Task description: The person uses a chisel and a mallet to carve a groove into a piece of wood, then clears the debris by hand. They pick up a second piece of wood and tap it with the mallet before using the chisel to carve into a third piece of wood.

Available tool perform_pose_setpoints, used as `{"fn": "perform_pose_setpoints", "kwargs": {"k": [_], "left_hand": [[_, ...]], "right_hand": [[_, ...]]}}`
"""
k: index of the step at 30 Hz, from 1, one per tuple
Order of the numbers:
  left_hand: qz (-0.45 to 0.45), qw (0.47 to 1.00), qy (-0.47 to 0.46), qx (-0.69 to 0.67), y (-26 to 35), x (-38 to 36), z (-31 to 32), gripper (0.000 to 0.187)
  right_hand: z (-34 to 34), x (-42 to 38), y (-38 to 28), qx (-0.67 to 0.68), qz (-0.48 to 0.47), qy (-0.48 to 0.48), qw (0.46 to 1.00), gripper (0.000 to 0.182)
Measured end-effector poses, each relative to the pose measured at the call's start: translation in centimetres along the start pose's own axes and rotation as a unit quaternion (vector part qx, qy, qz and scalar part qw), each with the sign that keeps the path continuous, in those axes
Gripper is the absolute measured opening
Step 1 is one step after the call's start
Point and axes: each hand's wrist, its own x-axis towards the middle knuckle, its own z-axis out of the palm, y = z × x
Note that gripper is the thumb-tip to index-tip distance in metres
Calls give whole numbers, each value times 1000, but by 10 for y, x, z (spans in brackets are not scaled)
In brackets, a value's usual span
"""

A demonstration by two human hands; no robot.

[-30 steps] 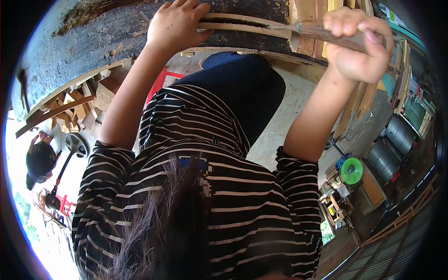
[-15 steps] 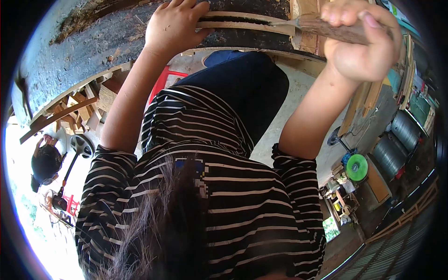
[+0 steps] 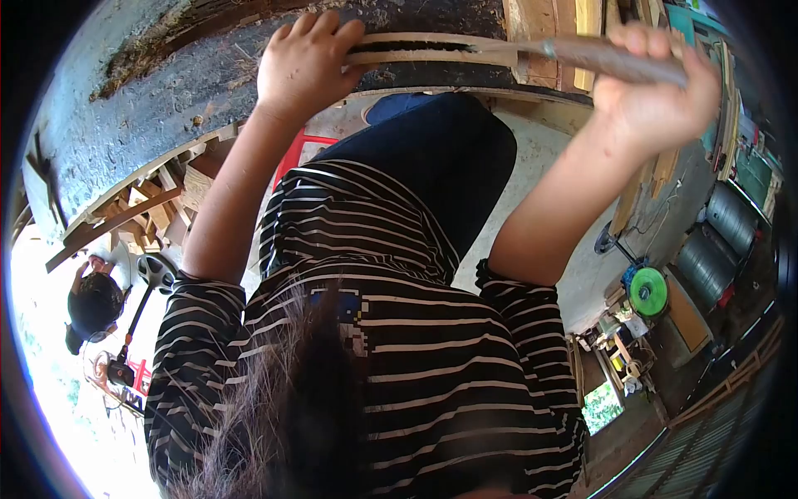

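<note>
My left hand [image 3: 306, 71] is closed over the left end of a long wooden piece [image 3: 416, 58] with a dark lengthwise slot, pressing it on the dark bench [image 3: 191, 96]. In my right hand [image 3: 661, 96] is a wooden-handled tool [image 3: 611, 62], gripped with the fingers wrapped round its handle. Its narrow metal blade points left and overlaps the right end of the slotted piece. The blade is blurred, so I cannot tell whether it is a file or a chisel.
Wood blocks and boards [image 3: 544, 37] lie on the bench by my right hand. Offcuts [image 3: 154, 208] are stacked under its left side. A red stool [image 3: 299, 150] stands below, and another person [image 3: 93, 299] is at the far left. Metal drums [image 3: 702, 266] and a green wheel [image 3: 647, 291] are at right.
My right hand has drawn the tool a little to the right, its handle now closer to level. My left hand stays on the slotted wooden piece. The whole view has shifted slightly.
</note>
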Motion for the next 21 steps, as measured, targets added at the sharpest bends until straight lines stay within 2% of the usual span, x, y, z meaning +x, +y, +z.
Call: {"fn": "perform_pose_setpoints", "kwargs": {"k": [1, 3, 4, 6, 7, 9, 10, 11, 13, 14, 15, 17, 21], "left_hand": [[-5, 1000, 0, 1, 3, -3, 0, 35], [-13, 1000, 9, 17, 12, -9, 1, 37], [-28, 998, 36, 35, 16, -12, 3, 39], [-46, 993, 88, 59, 20, -17, 14, 44], [-44, 993, 89, 57, 21, -18, 17, 44], [-45, 989, 132, 57, 24, -21, 21, 43], [-44, 989, 133, 57, 25, -21, 22, 43], [-43, 986, 144, 71, 26, -22, 23, 40], [-39, 983, 159, 86, 27, -23, 24, 37], [-43, 982, 158, 96, 28, -24, 25, 37], [-47, 981, 156, 106, 28, -25, 26, 37], [-42, 982, 155, 101, 28, -27, 26, 38], [-44, 988, 137, 60, 25, -27, 25, 44]], "right_hand": [[9, -16, -1, 14, -49, 16, 999, 20], [-17, -27, -1, 57, -88, 9, 994, 11], [-24, -36, 0, 56, -89, 11, 994, 11], [-37, -56, 1, 48, -159, -4, 986, 10], [-40, -65, 3, 46, -160, -3, 986, 10], [-41, -84, 7, 49, -202, 56, 977, 10], [-34, -91, 8, 54, -197, 110, 973, 11], [-37, -93, 8, 55, -199, 111, 972, 11], [-47, -95, 11, 163, -106, 240, 951, 13], [-55, -90, 14, 188, -22, 267, 945, 16], [-59, -89, 25, 189, -25, 267, 945, 16], [-70, -91, 44, 198, 28, 312, 929, 17], [-75, -104, 37, 239, 6, 319, 917, 17]]}}
